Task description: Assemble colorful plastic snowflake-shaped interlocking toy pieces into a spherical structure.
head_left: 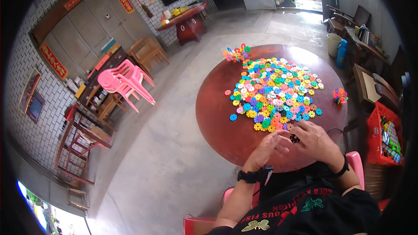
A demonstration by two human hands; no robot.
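A wide heap of colourful notched plastic discs (278, 89) lies on the round red-brown table (217, 126). Both my hands are together at the heap's near edge. My right hand (314, 138) has its fingers curled, and a black notched disc (294, 139) shows at them, on the side toward my left hand. Beside it, my left hand (271, 147) holds its fingers stretched and slightly apart, with nothing visible in them. Just beyond the left fingertips are orange discs (277, 122). Two joined clusters stand apart: a multicoloured one (237, 53) at the far left and a red-blue-green one (340, 96) at the right.
A red crate (378, 135) with colourful blocks stands right of the table. Behind it are a blue flask (342, 53) and a pale bucket (334, 45). Stacked pink chairs (126, 80) stand beside a dark desk (98, 76) at the left. A pink chair back (356, 167) is near my right arm.
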